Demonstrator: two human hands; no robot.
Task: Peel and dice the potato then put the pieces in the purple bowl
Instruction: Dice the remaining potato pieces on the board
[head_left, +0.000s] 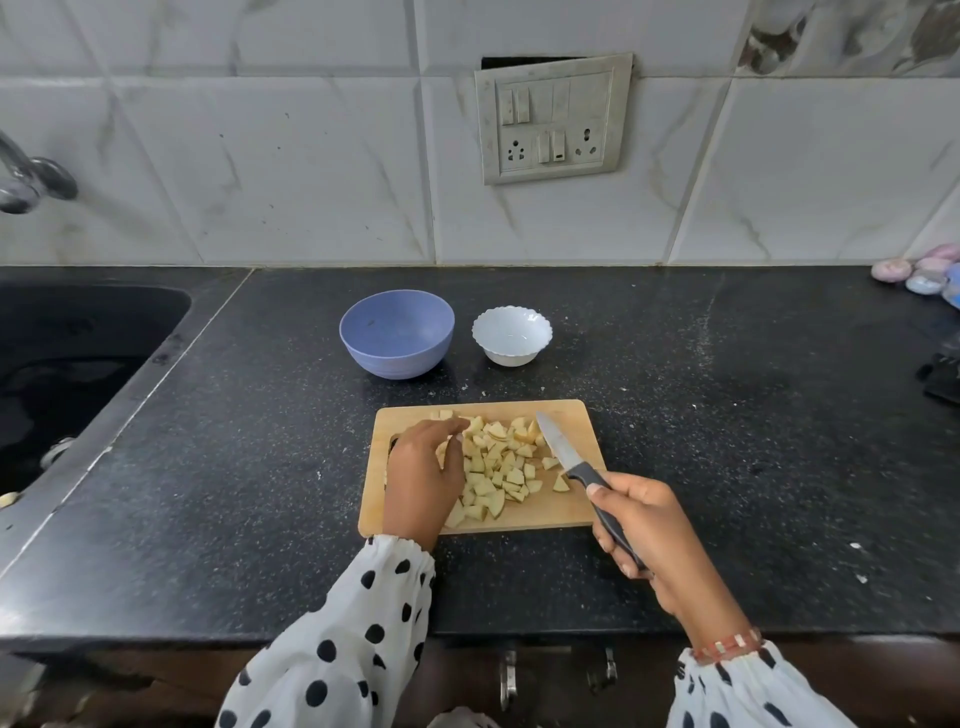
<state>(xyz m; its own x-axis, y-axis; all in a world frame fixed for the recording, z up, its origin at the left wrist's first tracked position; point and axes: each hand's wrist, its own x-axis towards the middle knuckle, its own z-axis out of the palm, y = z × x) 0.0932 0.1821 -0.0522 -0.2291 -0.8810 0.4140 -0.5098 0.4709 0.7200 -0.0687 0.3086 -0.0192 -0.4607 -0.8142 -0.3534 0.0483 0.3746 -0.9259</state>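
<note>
- Lying on a rectangular wooden board (571, 514), pale angular potato pieces (498, 473).
- Left hand (423, 480) palm-down, fingers loosely curled over pieces.
- Right hand (649, 530) fingers wrapped round black-handled knife (576, 465).

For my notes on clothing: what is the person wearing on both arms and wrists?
Both arms have loose white sleeves with black polka dots, gathered by elastic at the cuff: left sleeve, right sleeve. The right wrist wears a thin red bracelet with pale rectangular beads. Both hands are bare.
</note>
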